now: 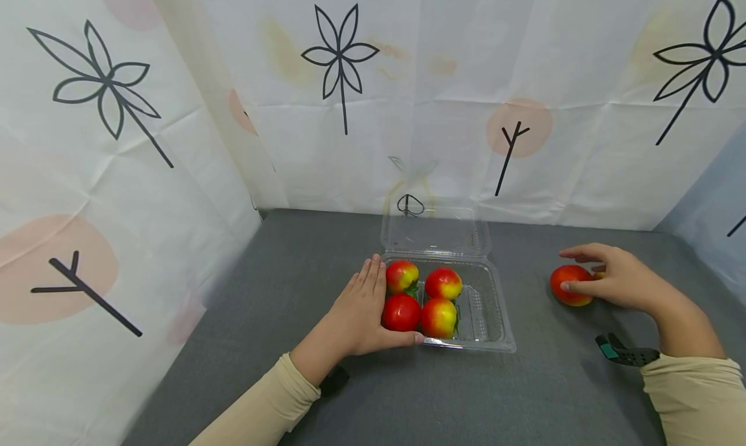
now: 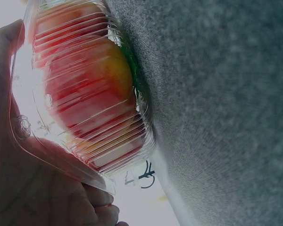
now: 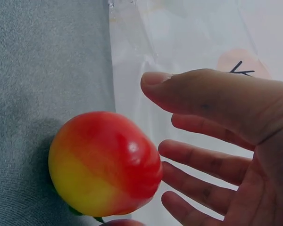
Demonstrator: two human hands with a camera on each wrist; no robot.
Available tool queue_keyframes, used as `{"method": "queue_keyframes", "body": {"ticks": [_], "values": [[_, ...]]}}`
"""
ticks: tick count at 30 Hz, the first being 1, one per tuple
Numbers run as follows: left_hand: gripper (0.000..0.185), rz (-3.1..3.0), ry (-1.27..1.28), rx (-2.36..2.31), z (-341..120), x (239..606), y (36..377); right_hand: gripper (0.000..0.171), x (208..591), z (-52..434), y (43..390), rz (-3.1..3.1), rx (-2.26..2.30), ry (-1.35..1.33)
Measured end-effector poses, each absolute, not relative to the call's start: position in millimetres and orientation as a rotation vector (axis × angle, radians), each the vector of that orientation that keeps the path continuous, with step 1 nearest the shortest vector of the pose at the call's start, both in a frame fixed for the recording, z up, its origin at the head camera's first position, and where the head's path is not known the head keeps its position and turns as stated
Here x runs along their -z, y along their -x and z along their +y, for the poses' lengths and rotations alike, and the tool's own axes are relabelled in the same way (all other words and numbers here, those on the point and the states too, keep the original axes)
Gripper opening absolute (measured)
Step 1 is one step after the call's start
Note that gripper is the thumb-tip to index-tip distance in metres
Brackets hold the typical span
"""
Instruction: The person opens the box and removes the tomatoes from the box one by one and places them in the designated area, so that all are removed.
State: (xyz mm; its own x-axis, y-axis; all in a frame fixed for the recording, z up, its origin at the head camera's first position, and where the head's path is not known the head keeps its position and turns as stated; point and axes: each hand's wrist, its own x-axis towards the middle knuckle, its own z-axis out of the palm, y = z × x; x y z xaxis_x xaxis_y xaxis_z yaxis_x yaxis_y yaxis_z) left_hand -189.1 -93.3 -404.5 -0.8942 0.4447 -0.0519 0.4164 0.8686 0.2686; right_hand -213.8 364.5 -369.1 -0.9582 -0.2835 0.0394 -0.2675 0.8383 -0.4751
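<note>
My left hand (image 1: 362,313) rests along the left side of a clear plastic clamshell box (image 1: 480,303), fingers straight, thumb at the front rim. Inside sit several glossy red-and-yellow tomatoes (image 1: 440,318), some with green leaves showing. The left wrist view shows a tomato (image 2: 92,87) through the ribbed wall. On the right, my right hand (image 1: 626,281) is over a red-and-yellow tomato (image 3: 104,165) on the table, thumb and fingers spread and not closed round it. A bit of a second red thing (image 3: 125,222) shows at the bottom of the right wrist view.
The box's clear lid (image 1: 436,232) stands open toward the back. A grey cloth (image 1: 326,252) covers the table. White printed curtains (image 1: 443,142) hang behind and at the sides. A dark wrist strap (image 1: 626,352) sits at my right sleeve.
</note>
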Motion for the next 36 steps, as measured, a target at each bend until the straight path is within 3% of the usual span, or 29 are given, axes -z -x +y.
{"method": "queue_keyframes", "body": {"ticks": [24, 36], "values": [[0.132, 2.924, -0.669, -0.387, -93, 405, 189, 0.049, 343, 327, 196, 3.051, 0.881, 0.573], [0.132, 2.923, -0.673, -0.383, -93, 403, 189, 0.049, 340, 290, 185, 3.066, 1.039, 1.006]]}}
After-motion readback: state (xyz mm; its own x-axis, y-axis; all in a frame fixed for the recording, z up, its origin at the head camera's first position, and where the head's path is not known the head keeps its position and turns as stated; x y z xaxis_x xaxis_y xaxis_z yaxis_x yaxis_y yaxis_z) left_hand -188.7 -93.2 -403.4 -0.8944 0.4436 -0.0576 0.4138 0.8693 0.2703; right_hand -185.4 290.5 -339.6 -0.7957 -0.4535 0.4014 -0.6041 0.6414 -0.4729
